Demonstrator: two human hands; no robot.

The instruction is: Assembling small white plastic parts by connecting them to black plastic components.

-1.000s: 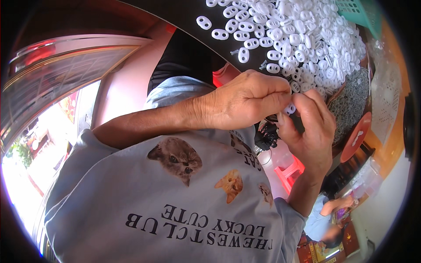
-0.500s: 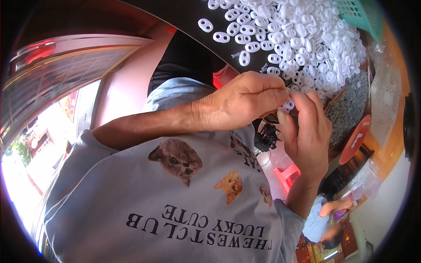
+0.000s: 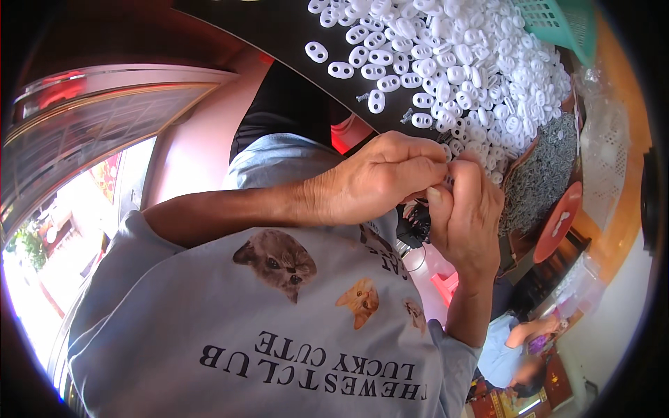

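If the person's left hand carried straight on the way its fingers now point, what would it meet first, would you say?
Most likely the right hand, whose fingers already meet the left hand's around a small white part; beyond lies the heap of white oval plastic pieces, though depth is unclear.

— What sort of place is this looking like?

— A small workshop for assembling parts by hand. A black worktable [image 3: 279, 28] is carrying a big heap of small white oval plastic pieces with two holes [image 3: 481, 63], and a mound of small grey metal screws [image 3: 540, 177] is lying beside it.

— Anything else?

— A green plastic mesh basket [image 3: 561, 17] is sitting at the table's edge.
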